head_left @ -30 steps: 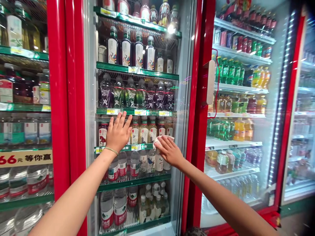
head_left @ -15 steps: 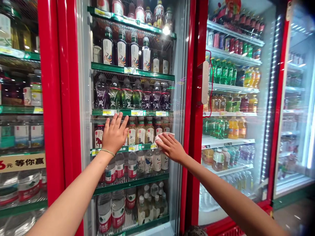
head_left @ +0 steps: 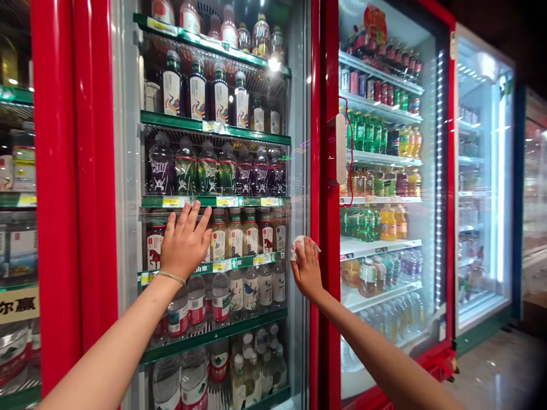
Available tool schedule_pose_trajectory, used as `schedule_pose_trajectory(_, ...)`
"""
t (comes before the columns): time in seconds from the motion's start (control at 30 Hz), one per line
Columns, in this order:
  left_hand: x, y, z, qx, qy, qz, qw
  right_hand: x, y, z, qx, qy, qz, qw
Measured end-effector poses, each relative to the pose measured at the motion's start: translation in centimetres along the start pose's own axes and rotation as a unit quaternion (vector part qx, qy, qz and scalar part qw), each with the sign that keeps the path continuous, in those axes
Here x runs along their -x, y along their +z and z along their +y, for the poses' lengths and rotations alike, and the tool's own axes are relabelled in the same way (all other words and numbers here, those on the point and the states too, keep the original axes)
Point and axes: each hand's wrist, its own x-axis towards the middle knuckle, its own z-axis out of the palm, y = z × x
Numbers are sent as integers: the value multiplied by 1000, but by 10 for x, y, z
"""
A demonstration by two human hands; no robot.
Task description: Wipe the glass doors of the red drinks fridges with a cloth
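Note:
My left hand [head_left: 183, 248] lies flat against the glass door [head_left: 297, 336] of a red-framed drinks fridge, fingers spread, with a thin band at the wrist. Nothing is in it. Close to the door's right edge, my right hand [head_left: 306, 273] presses a white cloth [head_left: 296, 247] to the glass; part of the cloth is hidden beneath the fingers. Behind the glass stand rows of bottles, among them tea bottles [head_left: 235, 234] level with my hands and dark bottles [head_left: 160, 165] one shelf higher.
A red door frame [head_left: 315, 102] runs up just right of my right hand. Beyond it is a white handle-like piece [head_left: 341, 149] with a red cord [head_left: 351, 159]. Another lit fridge [head_left: 380, 247] stands to the right, and a red post [head_left: 55, 199] to the left.
My right hand has slid the cloth rightward across the glass to beside the door frame. My left hand stays flat on the same spot. The view has turned somewhat to the right.

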Motion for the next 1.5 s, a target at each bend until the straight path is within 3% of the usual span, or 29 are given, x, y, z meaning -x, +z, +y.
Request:
schedule_pose_trajectory(0.03,0,0,0,-3,3,0,1000,6,1,2,2,-4,-3,1000)
schedule_pose_trajectory(0.1,0,1,1,-10,7,-2,1000,-9,-1,10,8,-7,-6,1000)
schedule_pose_trajectory(0.23,0,2,2,-27,5,-2,1000,-109,-10,19,17,23,25,999)
schedule_pose_trajectory(0.3,0,1,2,-35,4,-3,999,-152,-10,9,28,53,39,997)
schedule_pose_trajectory(0.37,0,1,3,-40,5,-7,999,-171,-7,-15,40,67,27,997)
schedule_pose_trajectory(0.47,0,-1,3,-45,7,-17,999,-155,2,-72,35,17,-22,999)
schedule_pose_trajectory(0.6,0,-3,2,-68,16,-13,997,-98,8,-139,-5,-159,-92,983)
schedule_pose_trajectory(0.7,0,-3,0,-85,27,-13,996,-83,5,-146,-49,-353,-140,924)
schedule_pose_trajectory(0.77,0,-3,0,-89,32,-13,995,-98,-2,-127,-55,-408,-153,898)
schedule_pose_trajectory(0.83,0,-3,0,-90,34,-8,995,-129,-9,-99,-37,-350,-139,926)
schedule_pose_trajectory(0.93,0,-3,1,-92,33,-7,995,-171,-13,-69,-6,-152,-67,986)
schedule_pose_trajectory(1.0,0,-4,1,-97,33,-12,995,-176,-9,-72,3,-49,-18,999)
schedule_pose_trajectory(1.03,0,-4,1,-99,34,-15,994,-169,-6,-81,4,-29,-8,1000)
schedule_pose_trajectory(1.07,0,-4,1,-100,35,-16,994,-157,-2,-93,1,-39,-8,999)
schedule_pose_trajectory(1.13,0,-4,0,-98,36,-16,994,-123,6,-119,-23,-155,-40,987)
schedule_pose_trajectory(1.2,1,-5,-1,-96,37,-16,995,-96,11,-137,-56,-329,-84,939)
schedule_pose_trajectory(1.27,2,-4,-2,-97,37,-16,994,-91,12,-139,-70,-435,-103,892)
schedule_pose_trajectory(1.33,2,-4,-2,-103,37,-17,994,-114,9,-128,-53,-421,-91,901)
schedule_pose_trajectory(1.43,2,-5,-2,-110,36,-24,993,-167,3,-113,-21,-252,-35,967)
schedule_pose_trajectory(1.5,2,-5,-2,-109,34,-30,993,-185,3,-115,-18,-153,-2,988)
